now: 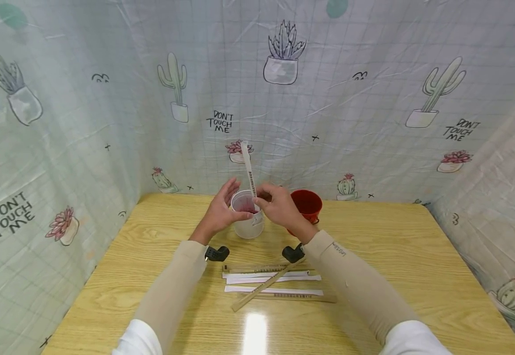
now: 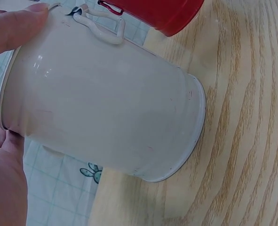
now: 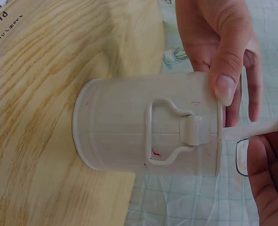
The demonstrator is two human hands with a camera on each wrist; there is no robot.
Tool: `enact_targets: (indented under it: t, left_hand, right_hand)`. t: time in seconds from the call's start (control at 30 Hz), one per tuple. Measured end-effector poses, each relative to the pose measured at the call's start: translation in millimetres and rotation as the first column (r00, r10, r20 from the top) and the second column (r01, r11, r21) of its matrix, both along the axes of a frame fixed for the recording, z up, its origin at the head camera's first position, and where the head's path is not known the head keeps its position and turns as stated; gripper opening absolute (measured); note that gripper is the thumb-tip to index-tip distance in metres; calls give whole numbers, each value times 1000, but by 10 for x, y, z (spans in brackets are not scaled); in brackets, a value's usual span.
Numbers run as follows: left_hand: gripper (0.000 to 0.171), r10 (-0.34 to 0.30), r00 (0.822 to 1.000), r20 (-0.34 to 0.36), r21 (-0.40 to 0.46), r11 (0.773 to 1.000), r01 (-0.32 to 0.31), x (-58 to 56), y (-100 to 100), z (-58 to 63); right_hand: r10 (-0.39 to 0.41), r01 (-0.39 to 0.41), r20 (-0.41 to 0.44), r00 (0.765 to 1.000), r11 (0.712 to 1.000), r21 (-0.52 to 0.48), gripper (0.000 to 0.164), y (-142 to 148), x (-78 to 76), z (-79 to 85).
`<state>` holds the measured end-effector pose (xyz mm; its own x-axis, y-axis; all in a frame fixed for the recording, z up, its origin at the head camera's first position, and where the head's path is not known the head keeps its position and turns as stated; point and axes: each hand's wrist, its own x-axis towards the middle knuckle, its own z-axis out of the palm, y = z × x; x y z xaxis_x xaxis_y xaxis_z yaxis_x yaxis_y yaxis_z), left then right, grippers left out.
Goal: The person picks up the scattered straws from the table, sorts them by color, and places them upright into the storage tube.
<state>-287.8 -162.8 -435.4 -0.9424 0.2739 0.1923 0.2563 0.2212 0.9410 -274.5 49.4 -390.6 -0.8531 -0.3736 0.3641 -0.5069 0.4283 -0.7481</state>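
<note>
A white metal bucket (image 1: pixel 248 230) with side handles stands upright on the table. My left hand (image 1: pixel 220 211) holds it at the rim, the thumb (image 3: pixel 225 89) on the near side and the fingers round the far side. In my right hand (image 1: pixel 280 206) a white paper-wrapped straw (image 1: pixel 248 165) with printed letters is pinched between thumb and fingers. The straw stands nearly upright, its lower end at the bucket's mouth; how deep it reaches is hidden. Something reddish shows inside the bucket.
A red bucket (image 1: pixel 307 201) stands just right of the white one, partly behind my right wrist. Nearer to me, several wrapped straws (image 1: pixel 275 291), white and brown, lie on the wooden table (image 1: pixel 373 256), one slanting across the others. A printed curtain (image 1: pixel 355 108) hangs behind.
</note>
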Motion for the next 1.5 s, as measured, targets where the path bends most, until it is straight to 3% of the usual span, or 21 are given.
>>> enact_targets:
  t: [0.43,0.6,0.77,1.17,1.5]
  left_hand:
    - [114,3,1000,-8,-10,1000,-3,-8,17,-51]
    - [114,-19,1000,-12,28,999,20,7,5,-25]
    - [114,-23,999,-23,38,999,24,7,2,-5]
    - [116,-19,999,-34,39,999,20,-10,-2,0]
    - [115,-19,999,-26,40,999,20,-23,6,-24]
  right_hand:
    - [-86,77,84,993,991,110,23,60,-20,15]
    - [-89,86,20,996,990,114,17,162,26,33]
    - [-60,69,-75,995,989,129,10,323,187,15]
    - [57,-41,-129,990,991,127,12,889,679,-353]
    - [117,-106,-46,992,975,194,17,1237,954,-723]
